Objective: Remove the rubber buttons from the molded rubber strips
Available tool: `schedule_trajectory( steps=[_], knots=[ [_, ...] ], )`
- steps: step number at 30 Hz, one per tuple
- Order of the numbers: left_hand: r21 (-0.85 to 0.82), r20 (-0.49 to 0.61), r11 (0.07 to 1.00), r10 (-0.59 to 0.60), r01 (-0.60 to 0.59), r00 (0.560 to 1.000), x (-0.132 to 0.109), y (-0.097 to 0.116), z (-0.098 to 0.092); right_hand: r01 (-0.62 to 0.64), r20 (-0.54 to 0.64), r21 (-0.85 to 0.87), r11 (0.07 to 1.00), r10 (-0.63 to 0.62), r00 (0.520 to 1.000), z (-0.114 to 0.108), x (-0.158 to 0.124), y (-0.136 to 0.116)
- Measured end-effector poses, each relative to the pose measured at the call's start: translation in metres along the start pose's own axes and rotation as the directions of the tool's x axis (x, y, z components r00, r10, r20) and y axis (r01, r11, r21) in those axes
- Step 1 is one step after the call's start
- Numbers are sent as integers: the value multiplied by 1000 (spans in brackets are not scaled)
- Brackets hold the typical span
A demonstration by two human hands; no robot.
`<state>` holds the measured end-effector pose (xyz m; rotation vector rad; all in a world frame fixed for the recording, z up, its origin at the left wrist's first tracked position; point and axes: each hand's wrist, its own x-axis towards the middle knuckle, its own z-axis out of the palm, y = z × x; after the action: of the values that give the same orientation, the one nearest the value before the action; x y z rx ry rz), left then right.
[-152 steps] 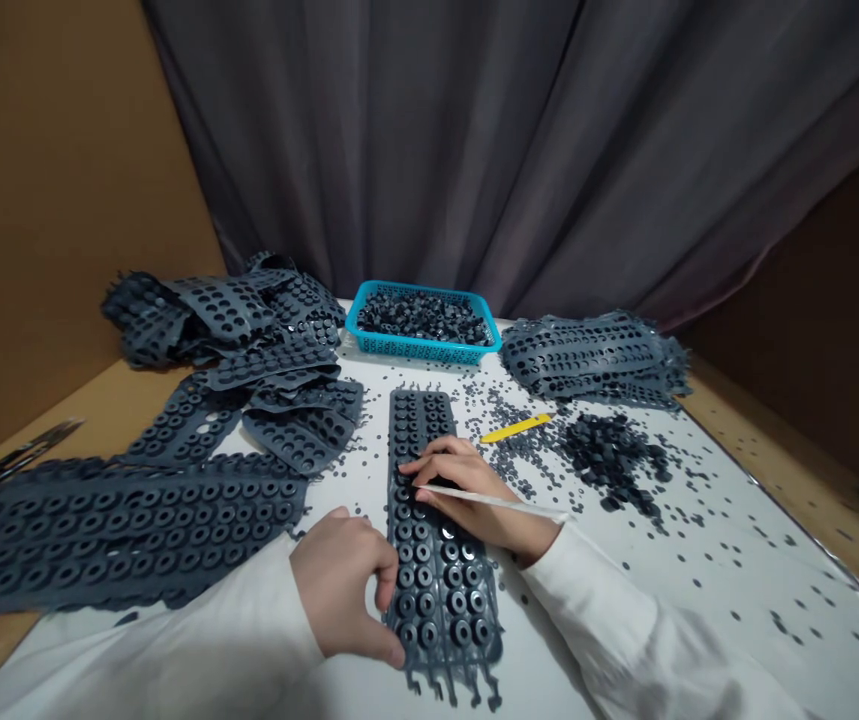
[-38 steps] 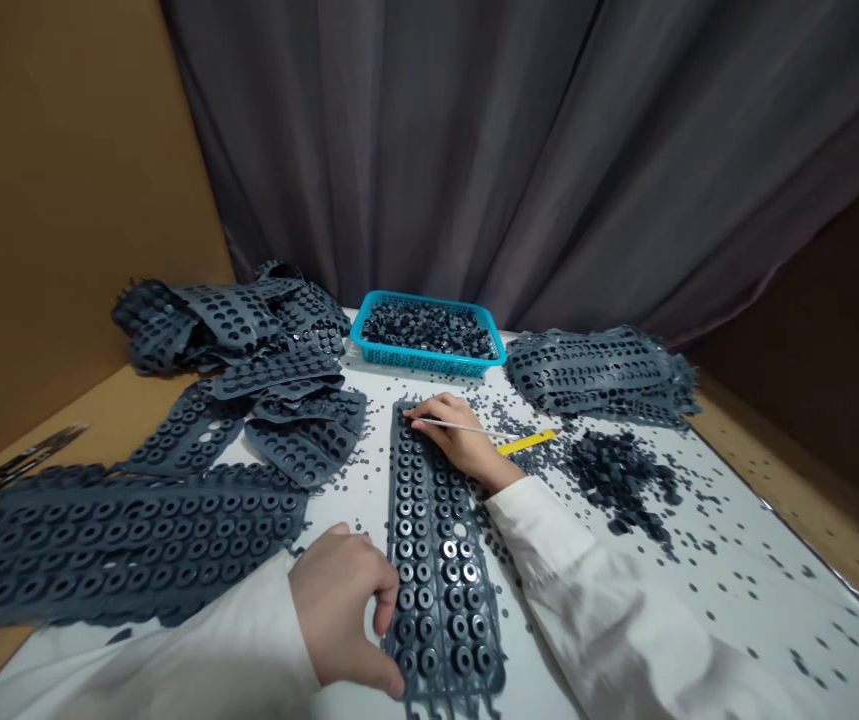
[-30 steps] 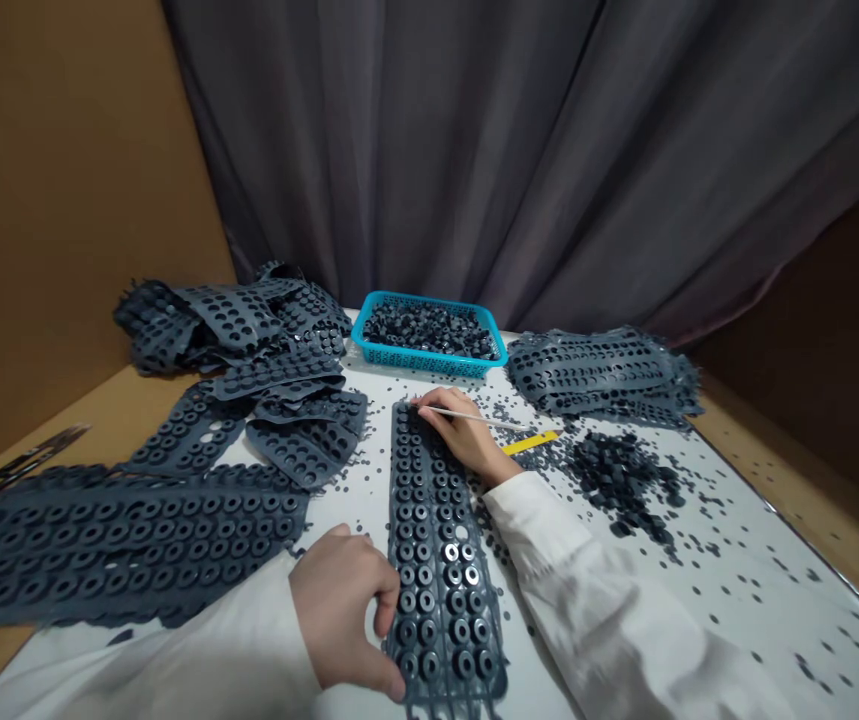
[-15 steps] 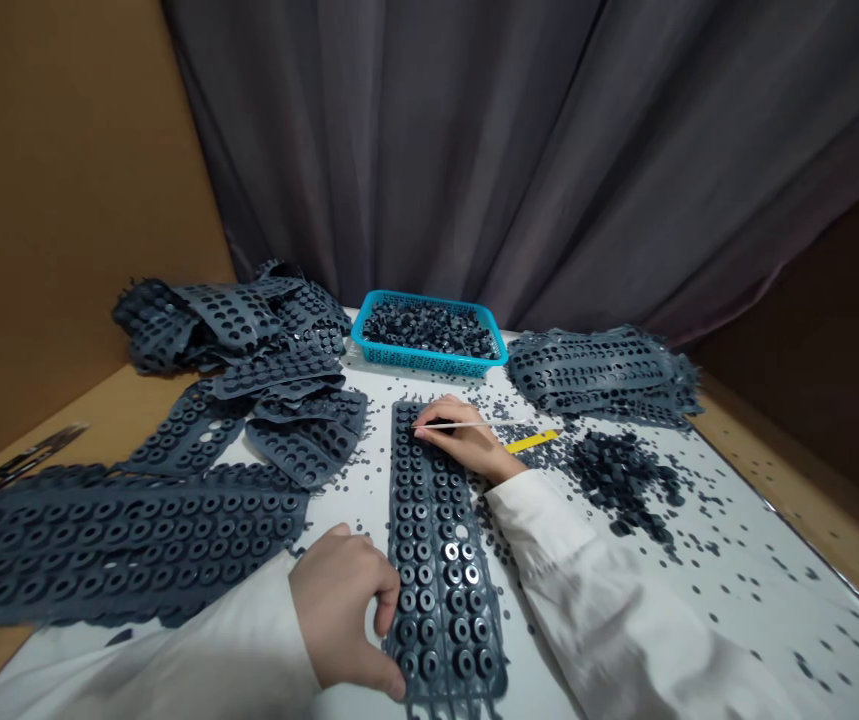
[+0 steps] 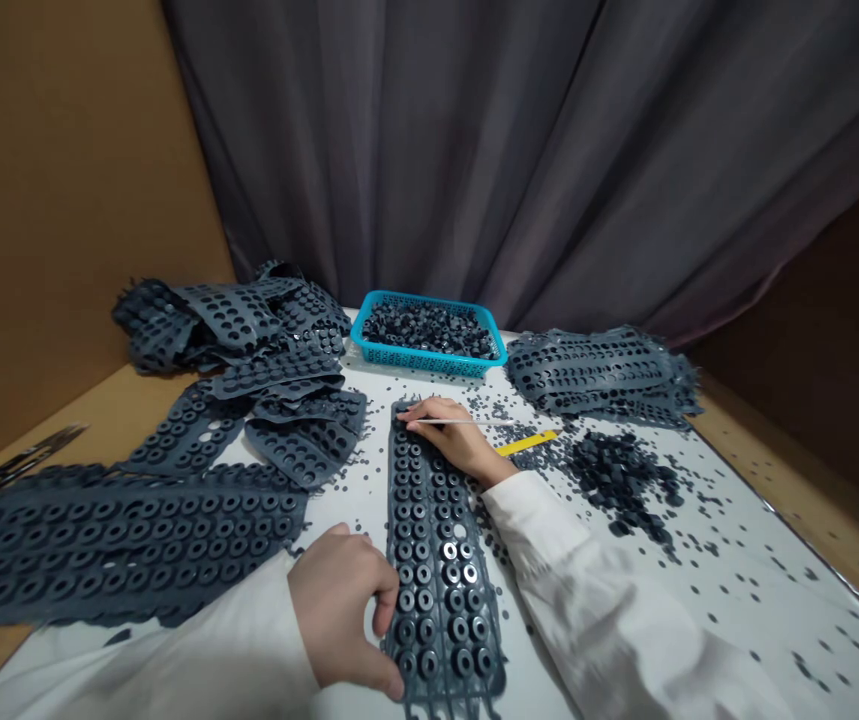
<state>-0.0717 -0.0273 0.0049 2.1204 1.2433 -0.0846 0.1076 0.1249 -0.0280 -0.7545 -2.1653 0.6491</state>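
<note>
A long dark grey rubber sheet (image 5: 429, 560) lies lengthwise on the white table, with rows of small rings set in its holes. My right hand (image 5: 455, 440) is at the far end of the sheet, pinching a thin white stick (image 5: 466, 421) whose tip reaches the sheet's top rows. My left hand (image 5: 340, 610) rests curled on the near left edge of the sheet, its thumb and fingertips on the rubber. Part of the sheet's near end is hidden below the frame edge.
A blue plastic basket (image 5: 429, 335) of dark rings stands at the back. Rubber sheets lie heaped at left (image 5: 121, 540) and back right (image 5: 594, 370). Loose rings (image 5: 620, 475) and a yellow strip (image 5: 526, 442) lie on the white table (image 5: 736, 570).
My right hand has moved from the middle of the sheet to its far end and shifted slightly left over the last moment. My left hand has stayed on the near edge.
</note>
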Motion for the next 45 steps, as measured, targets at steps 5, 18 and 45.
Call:
schedule_trajectory(
  steps=[5, 18, 45],
  knots=[
    [-6, -2, 1000, 5, -5, 1000, 0, 1, -1, -51, -100, -124, 991, 38, 994, 2, 0, -1],
    [-5, -1, 999, -44, 44, 999, 0, 2, -1, -29, -91, -283, 959, 3, 996, 11, 0, 6],
    [0, -3, 1000, 11, -11, 1000, -1, 0, -1, -165, 13, 254, 953, 168, 986, -11, -1, -7]
  ],
)
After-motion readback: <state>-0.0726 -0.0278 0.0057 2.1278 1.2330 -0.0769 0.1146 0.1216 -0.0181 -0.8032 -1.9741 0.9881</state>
